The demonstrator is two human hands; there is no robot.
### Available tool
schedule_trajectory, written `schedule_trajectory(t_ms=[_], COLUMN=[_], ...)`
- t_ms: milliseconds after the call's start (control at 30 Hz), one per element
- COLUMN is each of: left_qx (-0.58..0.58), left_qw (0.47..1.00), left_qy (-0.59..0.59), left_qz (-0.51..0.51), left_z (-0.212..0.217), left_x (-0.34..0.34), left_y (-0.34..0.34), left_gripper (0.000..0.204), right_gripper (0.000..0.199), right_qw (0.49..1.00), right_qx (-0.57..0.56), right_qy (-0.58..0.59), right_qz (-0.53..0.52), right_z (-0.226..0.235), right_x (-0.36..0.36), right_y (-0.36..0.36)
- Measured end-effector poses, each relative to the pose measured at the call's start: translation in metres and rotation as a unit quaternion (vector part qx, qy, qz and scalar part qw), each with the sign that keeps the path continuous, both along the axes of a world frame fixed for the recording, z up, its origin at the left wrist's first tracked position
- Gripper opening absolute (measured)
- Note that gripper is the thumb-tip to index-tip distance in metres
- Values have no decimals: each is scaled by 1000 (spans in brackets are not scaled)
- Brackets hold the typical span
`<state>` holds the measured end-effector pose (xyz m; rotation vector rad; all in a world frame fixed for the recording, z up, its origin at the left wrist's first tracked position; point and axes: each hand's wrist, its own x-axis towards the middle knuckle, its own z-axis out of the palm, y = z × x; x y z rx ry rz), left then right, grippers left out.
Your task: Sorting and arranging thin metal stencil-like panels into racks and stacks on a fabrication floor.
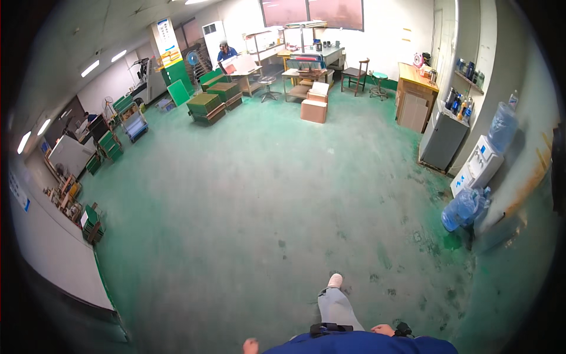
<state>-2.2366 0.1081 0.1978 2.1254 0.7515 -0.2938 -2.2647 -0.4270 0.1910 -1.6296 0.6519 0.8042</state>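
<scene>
My left hand (251, 346) shows only in small part at the lower edge, just left of my blue top (359, 344). Its fingers are too cut off to make out. On the other side of my body, my right hand (383, 330) hangs by my waist with its fingers loosely curled and no object visible in it. A dark band (403, 330) sits at the right wrist. Between the hands, one leg in grey trousers (339, 308) reaches forward, ending in a light shoe (335, 281) on the green floor (253, 206). Neither hand touches any furniture.
Ahead stand green stacks (204, 104), a cardboard box (314, 110), a stool (268, 88) and a chair (355, 76). A person (225, 52) is behind a workbench. Along the right are a grey cabinet (442, 138), water dispenser (477, 165) and blue bottles (463, 209); a white partition (59, 253) borders the left.
</scene>
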Motion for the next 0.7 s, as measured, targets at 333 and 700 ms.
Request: schedule_trajectory(t_ms=[333, 700], left_qx=[-348, -416], left_qw=[823, 812], left_qy=[23, 49], left_qz=[-449, -407], left_z=[205, 272], left_x=[276, 499], left_y=[-212, -262], left_gripper=[43, 35], right_gripper=[22, 24], right_qw=[985, 991], right_qx=[1, -67], right_qy=[-56, -28], right_qz=[-162, -114], right_z=[24, 63], right_x=[256, 480], right_y=[-90, -115])
